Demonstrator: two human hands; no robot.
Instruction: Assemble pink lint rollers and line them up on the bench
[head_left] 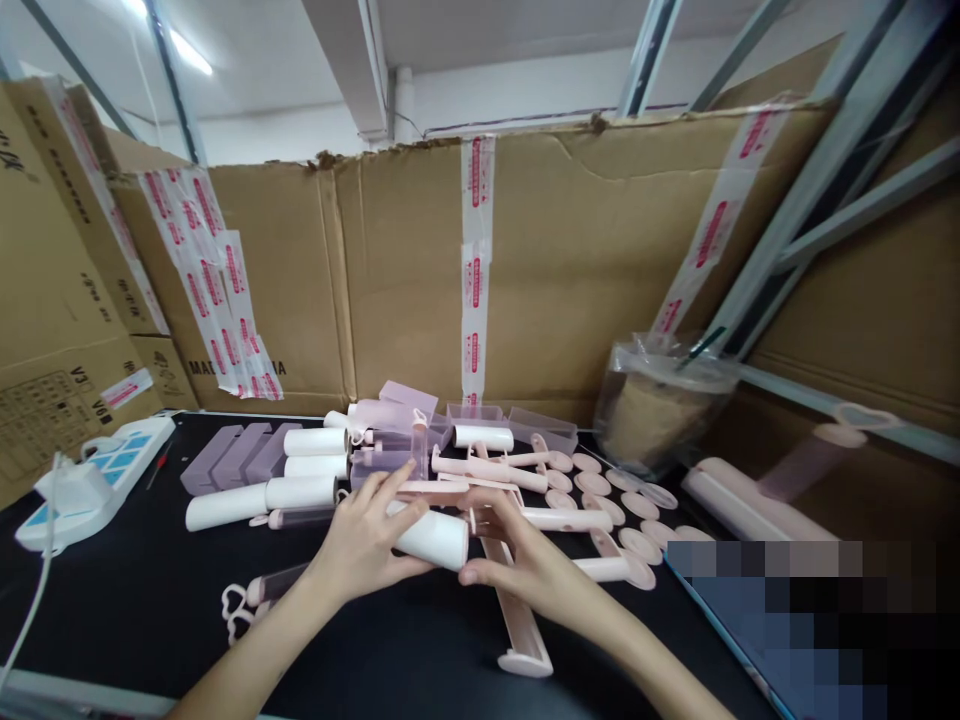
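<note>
A white roll (pixel 433 538), the paper sort used on lint rollers, lies tilted between my hands above the table. My left hand (pixel 375 535) is closed round its left part, thumb and fingers on opposite sides. At the roll's right end, my right hand (pixel 506 545) has its fingers bent and its thumb against the rim; a small pink edge shows there, partly hidden by the fingers. Just beneath and beyond the hands are pink handle frames (pixel 521 620). More white rolls (pixel 304 494) lie to the left, near clear purple tubes with heart-shaped loops (pixel 238 605).
Purple covers (pixel 244 455) stand at the back left, and pink discs (pixel 641 505) are spread at the right. A bagged drink cup (pixel 652 400) stands by the cardboard wall (pixel 405 270). A power strip (pixel 97 480) lies far left. A blue-edged flat thing (pixel 720 625) is at the right.
</note>
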